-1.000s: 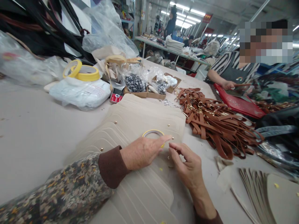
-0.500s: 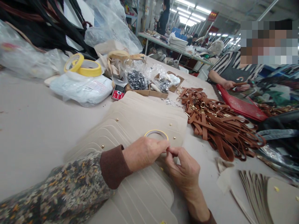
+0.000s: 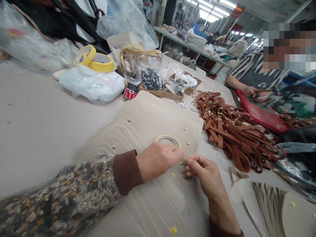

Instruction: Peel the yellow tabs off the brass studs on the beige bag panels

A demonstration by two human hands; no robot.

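Note:
My left hand [image 3: 159,159], in a brown-cuffed camouflage sleeve, is closed around a narrow roll of yellow tape [image 3: 168,137], whose upper rim shows above the knuckles. Just to its right, my right hand [image 3: 204,172] pinches a small piece of yellow tape [image 3: 185,159] between thumb and forefinger, close to a gold stud [image 3: 182,163]. Under both hands lies a fanned stack of beige leather-like panels [image 3: 158,115] with rounded corners. Several gold studs show on the upper panels. Yellow tape bits [image 3: 173,229] stick to panels lower down.
Brown straps with gold clasps [image 3: 227,131] lie heaped at right. Fanned beige panels [image 3: 296,210] sit lower right. Two wider yellow tape rolls [image 3: 101,62] rest on a white plastic-wrapped bundle [image 3: 91,85]. Cardboard trays [image 3: 172,94] hold bagged small parts. A co-worker's hands [image 3: 259,93] are across the table.
My hands have parted: the right has drawn away to the right with a bit of yellow tape, uncovering a gold stud. The whole view has shifted slightly.

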